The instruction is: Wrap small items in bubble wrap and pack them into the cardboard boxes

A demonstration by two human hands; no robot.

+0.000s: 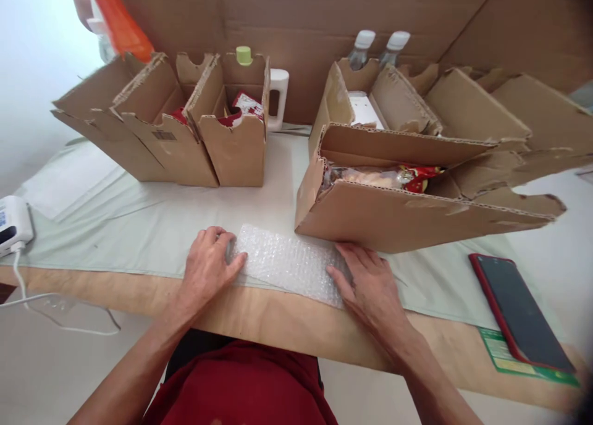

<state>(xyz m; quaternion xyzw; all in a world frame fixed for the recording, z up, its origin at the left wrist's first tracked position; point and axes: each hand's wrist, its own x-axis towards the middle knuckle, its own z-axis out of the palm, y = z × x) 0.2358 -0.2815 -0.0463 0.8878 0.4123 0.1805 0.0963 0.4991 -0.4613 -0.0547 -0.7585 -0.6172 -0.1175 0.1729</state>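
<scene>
- Lying flat at the front of the table (259, 311), between both hands: a strip of bubble wrap (287, 259), mostly on the pale green cloth (157, 227), with lower edge reaching onto the bare wood.
- At the left end of the strip: the left hand (210, 258), unfolded and slightly bent, thumb apart from the fingers, resting on the wrap and the cloth.
- At the right end: the right hand (368, 280), also unfolded, with thumb on the wrap and fingers near its upper corner.
- Just behind the wrap, toward the right: a long cardboard box (370, 218), containing a clear and red packet (419, 178) (exact contents hard to tell).
- Farther back on the left: a row of cardboard boxes (234, 159), with a red and white packet (250, 105) inside the nearest to the middle, and beside it a white handle (280, 97).
- Behind the right-side boxes: two bottles with white caps (365, 39).
- Near the right corner: a phone (521, 307) in red case, partly covering a green card (503, 351).
- At the far left: a white device (16, 224) with a white cable (18, 267).
</scene>
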